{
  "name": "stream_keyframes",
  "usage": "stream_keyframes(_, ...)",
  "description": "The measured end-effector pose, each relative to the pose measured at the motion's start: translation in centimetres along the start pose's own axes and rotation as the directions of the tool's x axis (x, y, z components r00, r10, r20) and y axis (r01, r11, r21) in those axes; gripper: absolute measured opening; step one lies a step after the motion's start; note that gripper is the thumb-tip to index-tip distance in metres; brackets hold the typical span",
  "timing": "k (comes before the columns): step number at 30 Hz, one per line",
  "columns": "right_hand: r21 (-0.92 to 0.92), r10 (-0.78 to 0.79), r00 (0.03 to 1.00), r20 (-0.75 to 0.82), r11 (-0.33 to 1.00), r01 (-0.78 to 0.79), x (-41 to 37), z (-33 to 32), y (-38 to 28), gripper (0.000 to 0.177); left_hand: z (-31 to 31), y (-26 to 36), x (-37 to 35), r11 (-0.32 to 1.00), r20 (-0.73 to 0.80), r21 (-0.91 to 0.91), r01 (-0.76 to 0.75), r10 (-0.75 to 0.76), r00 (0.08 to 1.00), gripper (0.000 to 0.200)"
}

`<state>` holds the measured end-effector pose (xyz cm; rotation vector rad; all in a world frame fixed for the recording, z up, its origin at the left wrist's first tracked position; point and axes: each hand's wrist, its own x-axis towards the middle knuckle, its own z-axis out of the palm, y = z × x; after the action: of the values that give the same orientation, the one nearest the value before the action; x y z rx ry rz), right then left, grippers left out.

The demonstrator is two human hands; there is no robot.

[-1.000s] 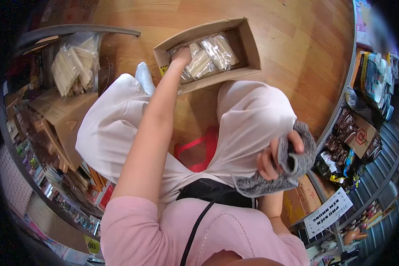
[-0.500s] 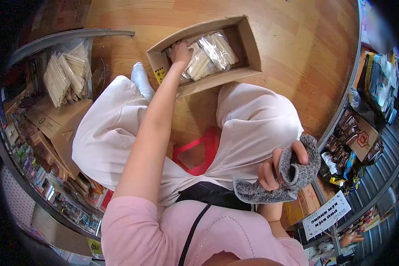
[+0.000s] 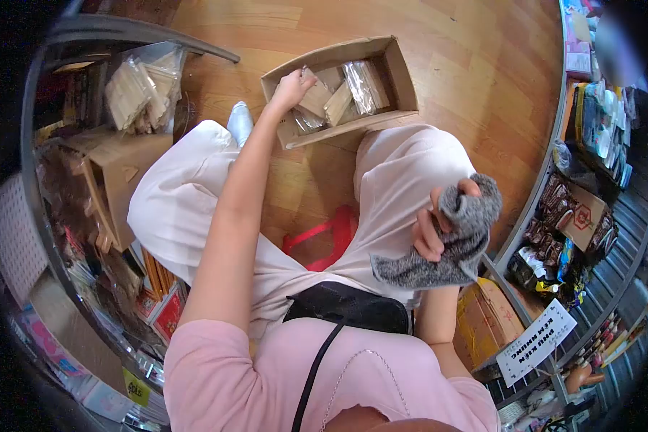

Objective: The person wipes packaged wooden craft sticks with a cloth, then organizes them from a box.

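**Head view: one hand in a box, the other around a cloth**

Head view looks straight down on a person crouched on a wooden floor (image 3: pixel 468 65). At 12 o'clock lies an open cardboard box (image 3: pixel 327 53) with clear-wrapped packets of pale sticks (image 3: pixel 367 85) inside. The left hand (image 3: pixel 292 88) reaches into the box's 9 o'clock end, its fingertips on a packet there. Whether it grips the packet cannot be told. The right hand (image 3: pixel 430 229), at 3 o'clock, is clenched around a grey fuzzy cloth (image 3: pixel 453 263). It holds the cloth against the knee of the white trousers (image 3: pixel 173 209), well apart from the box. A black bag (image 3: pixel 349 308) sits at the waist on a strap, and a red-handled bag (image 3: pixel 322 237) lies on the floor between the legs. At 10 o'clock a shelf holds a clear bag of similar sticks (image 3: pixel 138 88) above a brown carton (image 3: pixel 119 169). At 4 o'clock a rack carries dark snack packs (image 3: pixel 558 209) and a white sign (image 3: pixel 536 342).
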<state>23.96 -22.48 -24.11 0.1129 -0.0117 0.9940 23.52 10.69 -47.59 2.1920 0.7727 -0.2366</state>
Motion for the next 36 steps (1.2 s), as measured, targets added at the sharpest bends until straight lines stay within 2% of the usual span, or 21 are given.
stream_keyframes(1,-0.004,0.004,1.000,0.017,1.000,-0.004,0.0,-0.1,0.0,0.046,-1.0,0.2,-0.9,1.000,-0.016,0.003,-0.009,0.009,1.000,0.062)
stream_keyframes(4,-0.071,0.047,0.999,0.016,0.996,-0.046,0.1,0.5,0.7,0.051,-4.5,1.0,-4.1,0.952,0.088,-0.281,0.117,-0.096,0.991,0.058)
stream_keyframes(5,-0.080,0.055,0.998,0.035,0.995,-0.052,0.0,1.0,1.3,0.051,-5.7,1.3,-5.5,0.953,0.068,-0.284,0.102,-0.086,0.994,0.058)
stream_keyframes(7,-0.106,-0.086,0.984,-0.159,0.992,0.069,0.1,2.1,2.7,0.059,-8.1,2.0,-8.8,0.647,0.076,-0.761,0.040,0.028,0.997,0.050)
stream_keyframes(8,-0.174,-0.054,0.992,-0.115,0.984,0.033,0.2,2.4,2.8,0.065,-9.6,3.4,-10.9,0.544,0.095,-0.837,0.069,0.020,0.995,0.045)
stream_keyframes(9,-0.183,-0.041,0.995,-0.092,0.983,0.024,-0.1,3.1,3.2,0.065,-11.0,4.8,-13.0,0.541,0.069,-0.840,0.042,0.030,0.997,0.045)
stream_keyframes(11,-0.320,-0.176,0.974,-0.145,0.939,0.122,-0.5,5.1,4.7,0.066,-12.8,7.3,-17.6,0.092,-0.006,-0.996,-0.008,0.015,1.000,0.043)
stream_keyframes(12,-0.414,-0.269,0.941,-0.204,0.895,0.166,-0.8,6.6,5.3,0.062,-13.2,7.7,-19.1,-0.041,-0.028,-0.999,-0.027,0.017,0.999,0.042)
stream_keyframes(13,-0.420,-0.258,0.948,-0.186,0.893,0.161,-1.0,7.4,5.8,0.062,-13.6,7.9,-20.8,-0.047,-0.050,-0.998,-0.048,0.023,0.998,0.042)
stream_keyframes(15,-0.554,-0.283,0.950,-0.135,0.816,0.164,-1.7,8.8,6.1,0.060,-13.9,8.3,-24.2,-0.310,-0.138,-0.947,-0.085,0.152,0.979,0.042)
stream_keyframes(17,-0.531,-0.201,0.978,-0.050,0.835,0.144,-2.3,9.4,6.3,0.052,-14.1,10.2,-28.0,-0.331,-0.134,-0.940,-0.083,0.133,0.982,0.047)
stream_keyframes(19,-0.781,-0.375,0.920,-0.113,0.606,0.151,-2.8,10.7,7.5,0.052,-13.5,11.1,-30.5,-0.489,-0.250,-0.869,-0.074,0.307,0.918,0.053)
stream_keyframes(21,-0.828,-0.421,0.903,-0.092,0.536,0.166,-2.7,10.6,9.5,0.048,-12.3,11.7,-32.1,-0.457,-0.238,-0.886,-0.082,0.295,0.925,0.055)
stream_keyframes(22,-0.977,-0.536,0.841,0.075,0.131,0.170,-2.2,9.2,10.1,0.043,-11.7,11.9,-32.7,-0.414,-0.220,-0.906,-0.085,0.291,0.931,0.057)
stream_keyframes(23,-0.947,-0.565,0.778,0.275,-0.298,0.118,-2.1,8.7,11.2,0.038,-10.9,12.1,-33.2,-0.420,-0.216,-0.904,-0.080,0.288,0.933,0.057)
stream_keyframes(25,-0.729,-0.260,0.916,0.306,-0.682,0.050,-2.6,8.5,14.1,0.030,-9.0,12.2,-33.6,-0.539,-0.146,-0.840,0.061,0.333,0.931,0.052)
stream_keyframes(27,-0.525,0.014,0.942,0.335,-0.827,0.199,-1.9,6.4,16.7,0.033,-6.9,11.7,-33.4,-0.524,-0.134,-0.849,0.063,0.329,0.935,0.053)
stream_keyframes(28,-0.521,0.011,0.945,0.328,-0.832,0.191,-2.0,5.2,17.3,0.033,-5.6,11.1,-33.2,-0.508,-0.101,-0.859,0.063,0.289,0.952,0.053)
stream_keyframes(30,-0.150,0.097,0.919,0.381,-0.975,0.165,-1.8,3.2,17.6,0.037,-5.3,11.0,-33.5,-0.457,-0.039,-0.888,0.062,0.207,0.978,0.054)
stream_keyframes(33,-0.216,0.078,0.939,0.335,-0.964,0.157,0.5,2.6,17.4,0.038,-6.0,11.9,-34.0,-0.388,0.001,-0.922,0.024,0.057,0.998,0.053)
stream_keyframes(36,-0.314,0.053,0.940,0.338,-0.935,0.166,3.8,1.0,15.8,0.037,-5.1,11.9,-32.6,-0.410,-0.084,-0.911,-0.057,0.049,0.995,0.055)
